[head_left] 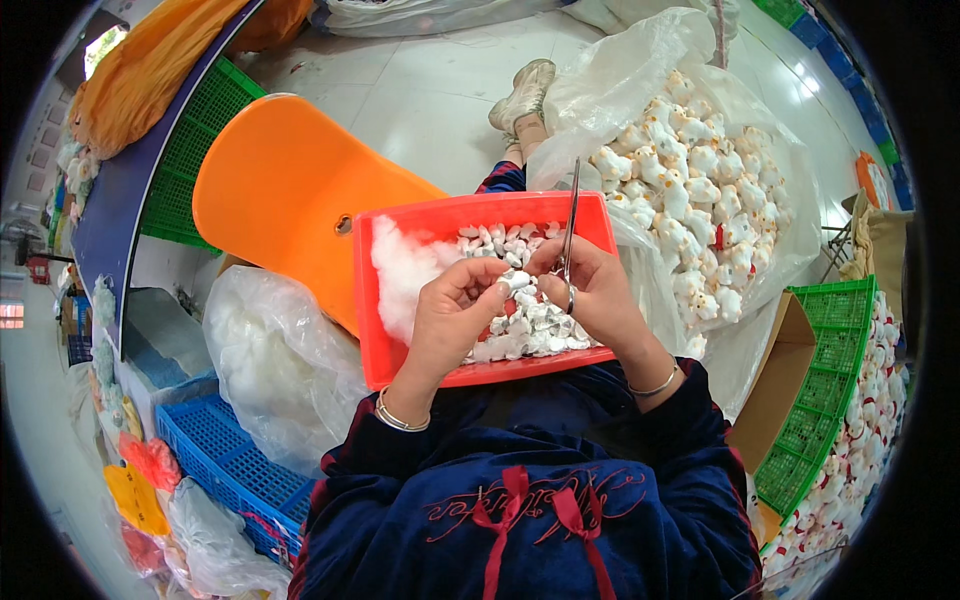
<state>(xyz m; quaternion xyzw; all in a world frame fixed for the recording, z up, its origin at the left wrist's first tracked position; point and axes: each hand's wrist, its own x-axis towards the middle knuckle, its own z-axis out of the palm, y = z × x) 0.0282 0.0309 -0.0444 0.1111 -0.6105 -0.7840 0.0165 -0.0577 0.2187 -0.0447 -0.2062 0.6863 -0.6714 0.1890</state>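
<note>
Across the lap in the head view, resting like a shallow worktop: a red plastic tray (470, 210), probably set there to keep loose material close and catch strays. Above the tray's middle, pinched narrowly between thumb and fingertips of the left hand (450, 312): a small white piece (517, 279), apparently lifted clear of the pile for a better look and grip. Just beside it, over the tray's right half, with fingers curled nearly closed around a slim ring-handled metal tool (572, 215): the right hand (597, 297). Points upward and away from the piece, likely to leave the fingertips free while staying ready; cannot tell whether scissors or forceps, nor whether also touching the piece.

Inside the tray, kept apart: fluffy white stuffing (395, 280) at the left end, a heap of small white pieces (535, 338) to the right, perhaps so as not to tangle. Beyond the tray's upper left, an orange plastic chair (270, 190); left of the tray, a clear bag of white filling (265, 350), seemingly a spare supply. Past the tray's upper right, small white plush toys (680, 200) gathered in an open clear plastic bag (625, 75), presumably to keep them off the floor.
</note>
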